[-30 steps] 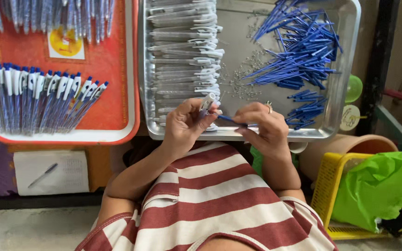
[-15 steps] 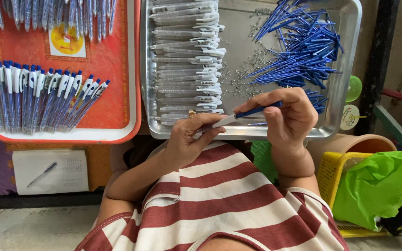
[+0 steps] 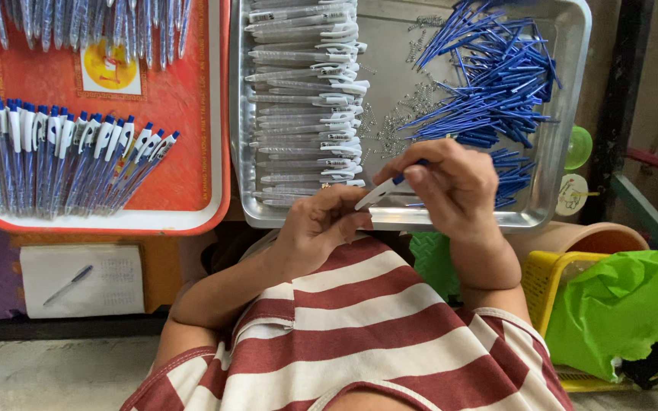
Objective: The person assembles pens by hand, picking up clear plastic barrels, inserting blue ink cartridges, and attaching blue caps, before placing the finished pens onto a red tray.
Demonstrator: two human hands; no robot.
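**Both hands on one pen at the steel tray's front edge**

Bottom of frame: a red-and-white striped shirt (image 3: 344,335) fills the foreground. Lower right, a yellow basket (image 3: 554,281) holds a green bag (image 3: 626,304); lower left, a paper sheet (image 3: 81,278) bears a single pen.

Centre: the left hand (image 3: 317,228) is curled, its fingers pinching the white end of a pen (image 3: 378,192). The right hand (image 3: 451,186) grips the same pen at its blue end, between thumb and fingertips. The pen lies tilted between the two hands, just over the near rim of the steel tray (image 3: 565,114).

Further up: the tray's left half carries a stack of clear barrels (image 3: 302,99); loose springs (image 3: 405,114) lie mid-tray; blue refills (image 3: 489,84) are heaped upper right.

Upper left: a red tray (image 3: 184,99) holds rows of finished pens (image 3: 70,160).
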